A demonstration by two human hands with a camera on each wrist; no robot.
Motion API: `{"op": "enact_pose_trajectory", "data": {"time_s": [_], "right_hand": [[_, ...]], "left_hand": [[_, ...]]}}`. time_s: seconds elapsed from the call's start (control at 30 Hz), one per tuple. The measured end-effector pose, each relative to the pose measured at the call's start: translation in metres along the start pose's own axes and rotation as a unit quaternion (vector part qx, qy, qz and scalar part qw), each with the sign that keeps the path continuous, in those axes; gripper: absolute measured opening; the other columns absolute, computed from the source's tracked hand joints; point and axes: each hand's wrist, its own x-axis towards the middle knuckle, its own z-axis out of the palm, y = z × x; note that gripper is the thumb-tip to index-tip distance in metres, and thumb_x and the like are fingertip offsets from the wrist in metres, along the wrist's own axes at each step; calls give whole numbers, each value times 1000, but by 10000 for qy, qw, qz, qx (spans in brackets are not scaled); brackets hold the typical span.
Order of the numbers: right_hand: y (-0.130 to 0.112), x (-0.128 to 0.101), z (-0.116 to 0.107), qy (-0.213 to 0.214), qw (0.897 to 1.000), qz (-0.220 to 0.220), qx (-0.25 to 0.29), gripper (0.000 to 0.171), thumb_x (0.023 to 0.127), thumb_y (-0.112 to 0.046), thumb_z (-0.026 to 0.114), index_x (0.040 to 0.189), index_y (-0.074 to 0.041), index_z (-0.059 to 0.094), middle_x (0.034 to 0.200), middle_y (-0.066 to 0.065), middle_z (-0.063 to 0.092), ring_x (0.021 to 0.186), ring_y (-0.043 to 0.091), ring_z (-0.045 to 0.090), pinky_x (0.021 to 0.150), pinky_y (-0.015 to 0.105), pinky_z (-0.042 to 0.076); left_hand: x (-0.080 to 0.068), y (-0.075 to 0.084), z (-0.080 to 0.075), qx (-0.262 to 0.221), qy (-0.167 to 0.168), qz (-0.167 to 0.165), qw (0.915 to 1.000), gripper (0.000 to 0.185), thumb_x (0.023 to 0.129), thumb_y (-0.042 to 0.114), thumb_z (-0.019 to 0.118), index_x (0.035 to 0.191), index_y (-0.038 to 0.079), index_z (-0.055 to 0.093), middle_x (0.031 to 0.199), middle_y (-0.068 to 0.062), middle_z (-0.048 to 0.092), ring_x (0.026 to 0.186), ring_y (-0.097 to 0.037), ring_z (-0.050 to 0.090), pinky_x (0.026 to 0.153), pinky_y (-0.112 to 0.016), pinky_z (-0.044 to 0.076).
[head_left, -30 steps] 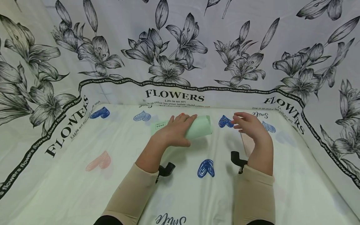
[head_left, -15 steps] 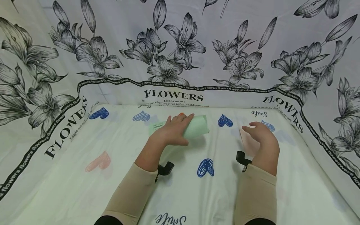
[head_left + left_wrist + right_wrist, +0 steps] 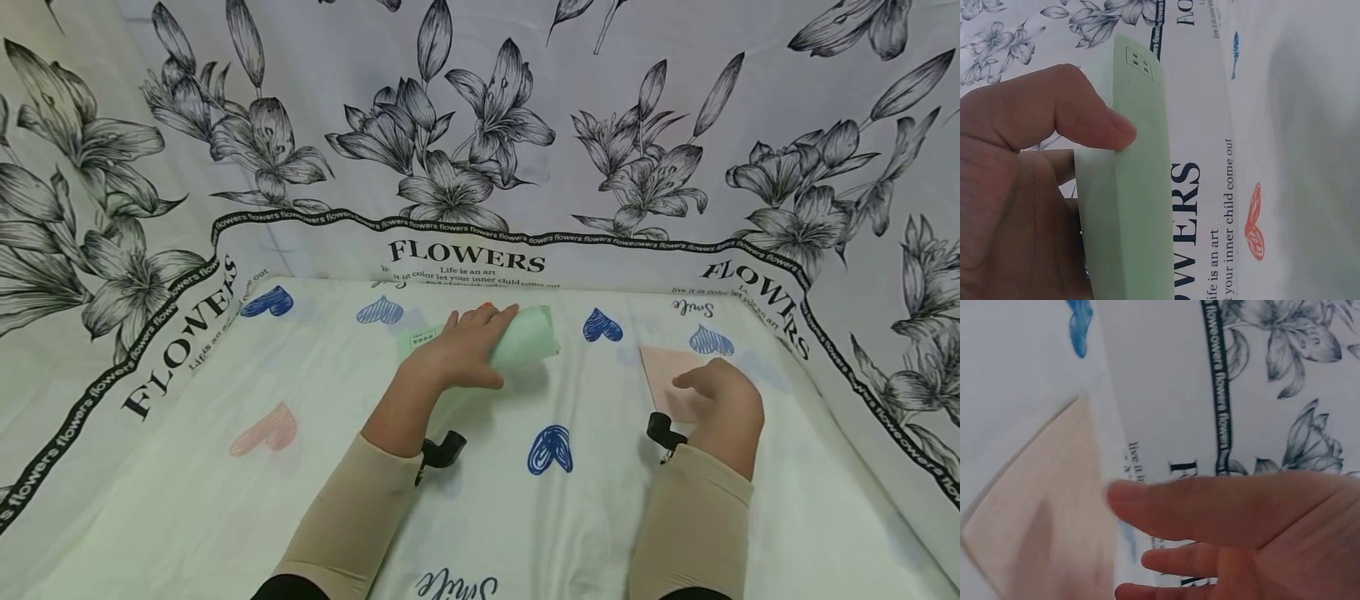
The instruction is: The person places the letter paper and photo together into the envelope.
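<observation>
A pale green paper pad (image 3: 527,339) with a small label lies on the heart-printed sheet near the back wall. My left hand (image 3: 463,347) grips it: in the left wrist view the thumb (image 3: 1066,112) presses the pad's (image 3: 1135,206) top edge and the fingers sit behind it. A pale pink sheet of paper (image 3: 663,369) lies flat to the right. My right hand (image 3: 718,393) is over the pink sheet's near edge with relaxed fingers and holds nothing. In the right wrist view the hand (image 3: 1241,525) hovers beside the pink sheet (image 3: 1041,512); I cannot tell if it touches.
A white cloth (image 3: 187,467) printed with blue and pink hearts covers the surface. Flower-printed fabric walls (image 3: 480,125) with "FLOWERS" lettering close in the back, left and right sides. Black wrist camera mounts (image 3: 441,451) sit by both sleeves.
My right hand has drawn back from beside the green pad, down and to the right, onto the pink sheet's area. The left hand and green pad have stayed put.
</observation>
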Motion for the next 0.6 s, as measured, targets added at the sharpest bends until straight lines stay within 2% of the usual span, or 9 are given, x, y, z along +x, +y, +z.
{"op": "enact_pose_trajectory", "data": {"time_s": [0.17, 0.27, 0.4, 0.5, 0.6], "right_hand": [[4, 6, 14, 165, 9994, 310, 4, 84, 91, -28, 70, 149, 17, 31, 153, 48, -2, 137, 62, 12, 114, 67, 24], [3, 6, 21, 505, 9934, 760, 694, 97, 88, -23, 74, 153, 18, 15, 156, 44, -11, 140, 60, 8, 118, 64, 21], [1, 2, 24, 768, 9769, 1200, 1591, 121, 86, -20, 76, 151, 15, -20, 158, 36, -26, 146, 56, 3, 122, 57, 12], [-1, 2, 23, 720, 9781, 1204, 1535, 121, 87, -21, 75, 150, 15, -22, 156, 36, -31, 146, 58, 0, 122, 56, 9], [0, 4, 21, 666, 9869, 1044, 1038, 114, 87, -24, 76, 152, 19, -8, 155, 41, -24, 144, 61, 4, 121, 59, 14]], "left_hand": [[0, -1, 2, -37, -20, -55, 10000, 109, 77, 27, 80, 166, 18, 18, 159, -11, 33, 143, -33, 34, 122, -61, 12], [0, -2, 3, -47, -75, -62, 9999, 108, 78, 27, 80, 166, 18, 17, 161, -12, 32, 148, -32, 29, 122, -61, 11], [0, -2, 2, -19, -54, -38, 10000, 108, 78, 27, 80, 166, 17, 18, 160, -12, 32, 148, -32, 29, 121, -62, 12], [0, -3, 1, 7, -9, -41, 10000, 108, 77, 27, 80, 165, 18, 18, 159, -12, 32, 146, -31, 31, 121, -62, 12], [1, -4, 1, -4, -14, -45, 10000, 108, 77, 27, 80, 165, 18, 18, 159, -12, 32, 145, -31, 31, 121, -62, 12]]}}
